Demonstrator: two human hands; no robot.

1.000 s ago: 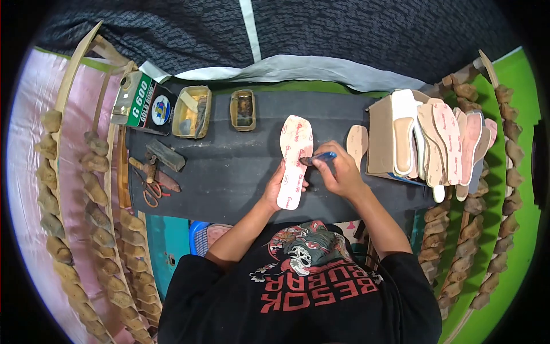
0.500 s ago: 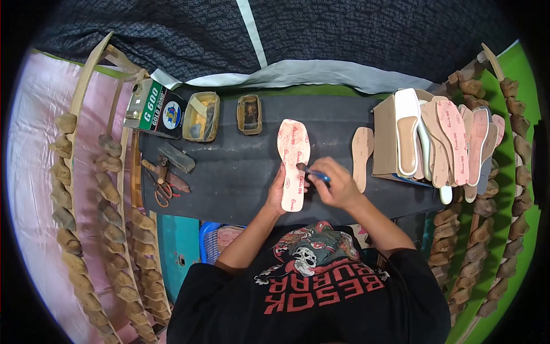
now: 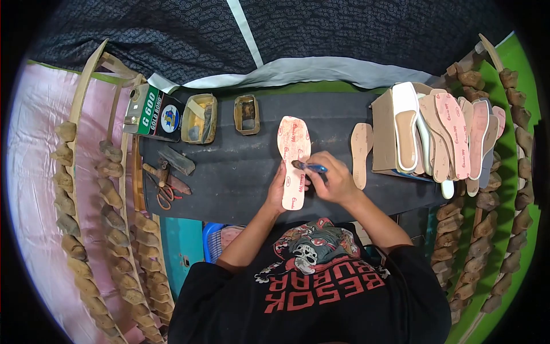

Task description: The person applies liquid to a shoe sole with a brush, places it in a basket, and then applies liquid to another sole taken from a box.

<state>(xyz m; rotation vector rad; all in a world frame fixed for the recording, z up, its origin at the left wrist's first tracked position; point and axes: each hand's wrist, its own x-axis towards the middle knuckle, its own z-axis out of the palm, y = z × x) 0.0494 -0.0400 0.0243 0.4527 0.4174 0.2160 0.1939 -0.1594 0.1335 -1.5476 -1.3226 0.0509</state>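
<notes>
A pale insole [image 3: 294, 137] with red printed lettering is held upright over the dark table, wide end away from me. My left hand [image 3: 277, 189] grips its lower left edge, with fingertips showing at the right side. In my right hand [image 3: 337, 179] is a blue-handled brush [image 3: 312, 167], its bristles touching the middle of the insole. The upper part of the insole looks wet or stained. Another insole [image 3: 361, 155] lies on the table to the right of my right hand.
A box [image 3: 385, 132] at the right holds several insoles [image 3: 452, 135]. At the left stand a glue can [image 3: 153, 113], two cut-open containers [image 3: 199, 117], scissors [image 3: 165, 198] and a hammer [image 3: 162, 172]. Racks of wooden shoe lasts [image 3: 71, 246] flank the table [image 3: 229, 172].
The brush has shifted slightly left across the insole and its handle now lies flatter. My left hand keeps its hold. The whole view has tilted slightly.
</notes>
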